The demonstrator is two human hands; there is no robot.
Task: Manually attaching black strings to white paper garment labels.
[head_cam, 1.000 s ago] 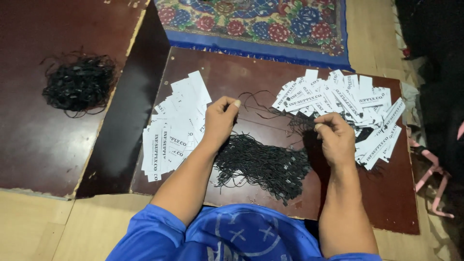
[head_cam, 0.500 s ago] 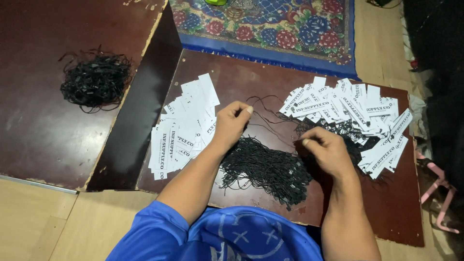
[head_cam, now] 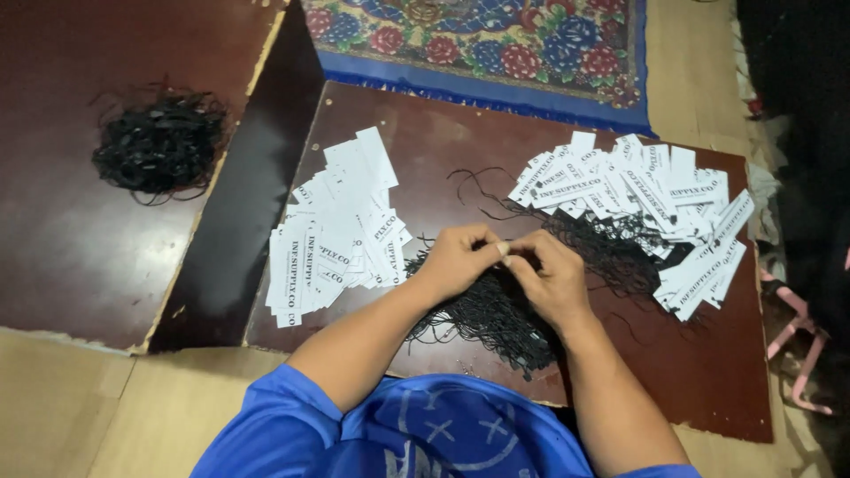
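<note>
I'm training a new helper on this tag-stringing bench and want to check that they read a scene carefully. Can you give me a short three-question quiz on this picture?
1. True or false: the left hand and right hand meet above the pile of black strings.
2. Which lies nearest the left hand? A) the left stack of white tags B) the floral rug C) the separate string bundle
3. Fill in: the right heap of tags rests on a dark ____ board.

Key: 1 true; 2 A; 3 brown.
</note>
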